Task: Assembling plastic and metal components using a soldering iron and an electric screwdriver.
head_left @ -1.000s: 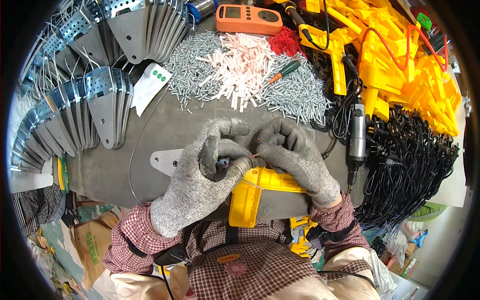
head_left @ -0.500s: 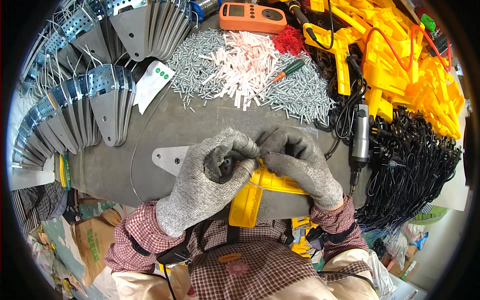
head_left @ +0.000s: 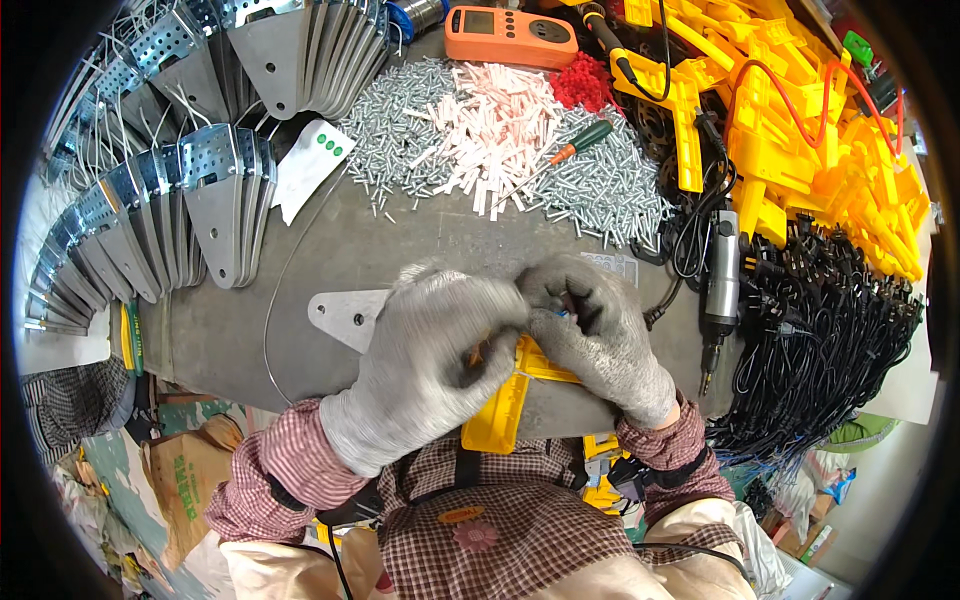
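Note:
Both hands wear grey knit gloves and meet over a yellow plastic gun-shaped housing (head_left: pixel 500 405) near the table's front edge. My left hand (head_left: pixel 425 360) covers its top, fingers curled on it, slightly blurred. My right hand (head_left: pixel 600 335) pinches the upper right part of the housing, where a small blue bit shows between the fingers. A flat triangular metal plate (head_left: pixel 340 315) lies on the grey table (head_left: pixel 250 330) just left of my left hand. A thin wire (head_left: pixel 275 300) curves past it.
Heaps of silver screws (head_left: pixel 400 130), white plastic strips (head_left: pixel 500 130) and red bits (head_left: pixel 582 80) lie beyond, with a green-handled screwdriver (head_left: pixel 570 150). Stacked metal brackets (head_left: pixel 210 200) line the left. Yellow housings (head_left: pixel 800 140), black cables (head_left: pixel 830 340), an electric screwdriver (head_left: pixel 722 270) and an orange meter (head_left: pixel 510 35) are on the right.
My left hand has shifted right and lower over the yellow housing, its fingers closing more. My right hand has stayed pinched at the housing's upper part.

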Demonstrator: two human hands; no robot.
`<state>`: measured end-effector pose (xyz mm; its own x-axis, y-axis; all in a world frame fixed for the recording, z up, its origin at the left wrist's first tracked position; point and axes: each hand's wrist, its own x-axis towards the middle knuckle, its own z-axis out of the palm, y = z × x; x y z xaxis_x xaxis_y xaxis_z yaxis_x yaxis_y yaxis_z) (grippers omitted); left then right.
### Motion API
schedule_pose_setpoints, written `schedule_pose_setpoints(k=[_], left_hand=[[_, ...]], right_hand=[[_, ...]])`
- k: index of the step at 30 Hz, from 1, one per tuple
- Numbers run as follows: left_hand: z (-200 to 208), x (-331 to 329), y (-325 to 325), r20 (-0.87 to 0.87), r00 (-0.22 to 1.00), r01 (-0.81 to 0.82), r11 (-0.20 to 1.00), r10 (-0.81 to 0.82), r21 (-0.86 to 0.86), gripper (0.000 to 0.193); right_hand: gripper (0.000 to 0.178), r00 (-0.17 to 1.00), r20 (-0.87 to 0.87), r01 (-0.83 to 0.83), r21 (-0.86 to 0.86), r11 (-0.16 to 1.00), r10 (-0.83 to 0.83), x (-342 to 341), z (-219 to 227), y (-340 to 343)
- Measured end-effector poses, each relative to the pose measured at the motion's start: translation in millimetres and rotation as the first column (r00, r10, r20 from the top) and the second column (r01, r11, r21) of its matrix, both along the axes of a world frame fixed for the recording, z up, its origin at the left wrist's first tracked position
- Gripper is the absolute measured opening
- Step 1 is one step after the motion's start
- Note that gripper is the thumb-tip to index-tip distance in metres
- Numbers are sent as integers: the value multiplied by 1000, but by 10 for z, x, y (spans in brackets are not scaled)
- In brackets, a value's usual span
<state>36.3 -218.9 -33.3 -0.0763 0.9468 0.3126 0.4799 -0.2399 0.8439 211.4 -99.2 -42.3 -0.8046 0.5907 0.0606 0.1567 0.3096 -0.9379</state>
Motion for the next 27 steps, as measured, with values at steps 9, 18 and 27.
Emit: schedule_pose_setpoints(k=[9,18,27], left_hand=[[163,-100,4,634,772,241,897,55,-371,34],[18,34,12,389,920,37,977,48,-208,25],[33,107,19,198,979,-31,995,49,-93,29]], right_hand=[[22,985,-150,-20,362,932,80,-56,14,-74],[21,980,-189,-14,272,962,67,14,-6,-78],[34,987,-7,150,408,901,-161,66,209,-261]])
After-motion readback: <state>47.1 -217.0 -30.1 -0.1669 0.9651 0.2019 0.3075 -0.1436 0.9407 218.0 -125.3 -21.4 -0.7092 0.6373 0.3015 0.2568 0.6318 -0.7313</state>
